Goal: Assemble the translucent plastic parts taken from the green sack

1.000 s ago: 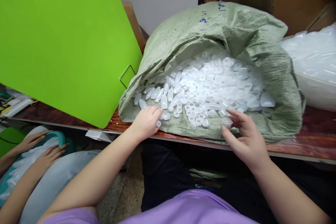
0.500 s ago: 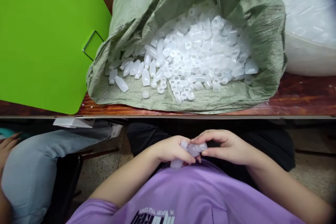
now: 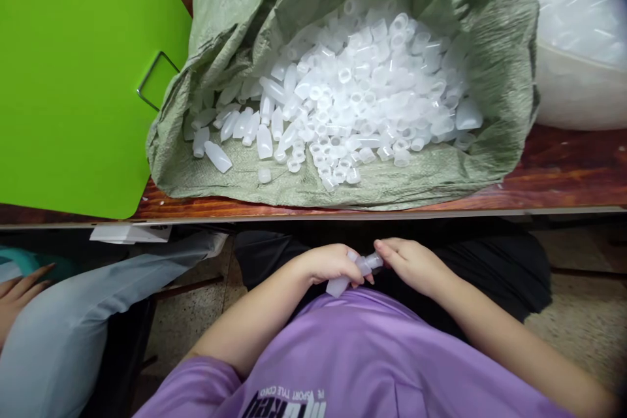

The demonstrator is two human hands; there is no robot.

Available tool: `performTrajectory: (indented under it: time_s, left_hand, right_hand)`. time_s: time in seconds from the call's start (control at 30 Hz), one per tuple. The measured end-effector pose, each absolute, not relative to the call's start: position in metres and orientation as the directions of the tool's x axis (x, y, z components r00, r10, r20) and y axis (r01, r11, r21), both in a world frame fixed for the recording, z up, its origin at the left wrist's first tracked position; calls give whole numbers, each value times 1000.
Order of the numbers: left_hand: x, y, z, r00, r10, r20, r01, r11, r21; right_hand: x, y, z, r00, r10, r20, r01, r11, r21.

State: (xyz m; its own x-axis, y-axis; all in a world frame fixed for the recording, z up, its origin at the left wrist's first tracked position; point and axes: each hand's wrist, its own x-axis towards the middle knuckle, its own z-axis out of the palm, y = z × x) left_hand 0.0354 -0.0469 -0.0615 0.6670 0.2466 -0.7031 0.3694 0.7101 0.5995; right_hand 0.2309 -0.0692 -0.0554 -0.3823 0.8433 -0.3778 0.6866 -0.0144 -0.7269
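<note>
Just below the table edge, in front of the purple shirt, my two hands meet. My left hand (image 3: 336, 264) is closed around several small translucent plastic bottles; the flat end of one bottle (image 3: 337, 285) sticks out below the fingers. Between the hands shows a short translucent plastic piece (image 3: 375, 261), its near part inside my left grip. My right hand (image 3: 411, 263) is closed, with thumb and fingertips pinched at that piece's outer end. Ahead, an open green woven sack (image 3: 304, 192) holds a heap of similar translucent bottles and short pieces (image 3: 362, 91).
The sack lies on a reddish wooden table (image 3: 563, 166). A green board (image 3: 78, 91) with a metal handle (image 3: 151, 78) is at the left. A bag of white pieces (image 3: 582, 78) stands at the right. Another person's leg (image 3: 63, 326) and hand (image 3: 22, 297) are at the left.
My right fingers have closed in from a spread hold to a tighter pinch at the plastic piece. Both hands sit slightly higher in view. The camera has shifted a little.
</note>
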Motion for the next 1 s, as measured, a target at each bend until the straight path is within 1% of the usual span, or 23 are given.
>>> performTrajectory:
  time_s: [0.07,0.1,0.13,0.17,0.23,0.27,0.3,0.37,0.4,0.5,0.53,0.57,0.63,0.67,0.73,0.8,0.83,1.0]
  left_hand:
    - [34,-47,-63,634,277,-722,391,691,608]
    - [34,-47,-63,624,271,-733,415,680,605]
    - [33,-48,-64,617,255,-745,450,662,599]
    - [33,-49,-64,608,236,-758,490,639,593]
    - [32,-51,-65,585,213,-782,564,587,581]
    - [32,-52,-66,575,216,-789,583,568,581]
    - [31,-52,-66,567,228,-792,589,560,583]
    - [31,-52,-67,564,246,-788,586,553,592]
    - [30,-52,-68,565,244,-789,593,545,593]
    - [30,-52,-69,554,212,-805,640,510,575]
    - [29,-52,-69,547,217,-808,646,504,573]
    - [29,-51,-69,542,227,-809,643,507,574]
    - [29,-51,-69,543,253,-801,622,519,586]
    - [29,-52,-70,542,267,-797,615,519,593]
    - [30,-54,-71,520,303,-798,654,459,601]
    - [31,-58,-72,475,364,-801,725,354,591]
    - [32,-60,-74,451,396,-800,757,304,578]
    - [33,-65,-81,400,541,-740,810,169,561]
  right_hand:
    - [231,-74,-60,-438,859,-264,583,48,-811]
    - [231,-77,-62,-477,847,-236,532,64,-844]
    - [231,-80,-64,-503,826,-255,510,46,-859]
    - [229,-84,-67,-505,804,-315,521,-7,-854]
    - [226,-89,-72,-435,786,-439,558,-148,-817]
    - [224,-92,-75,-399,800,-448,548,-184,-816]
    - [223,-94,-78,-391,822,-414,519,-174,-837]
    - [221,-97,-82,-429,851,-303,457,-85,-885]
    - [220,-98,-83,-443,847,-294,456,-70,-887]
    - [219,-101,-85,-412,794,-447,540,-182,-821]
    - [219,-100,-85,-403,795,-453,542,-192,-818]
    - [218,-100,-84,-423,805,-417,525,-158,-836]
    - [218,-98,-83,-473,828,-300,484,-40,-874]
    - [217,-97,-82,-481,829,-285,493,-13,-870]
    - [213,-95,-82,-450,811,-374,569,-62,-820]
    - [208,-95,-85,-390,791,-472,637,-138,-758]
    - [205,-94,-87,-378,785,-492,654,-150,-742]
    - [198,-90,-97,-386,810,-440,673,-79,-735]
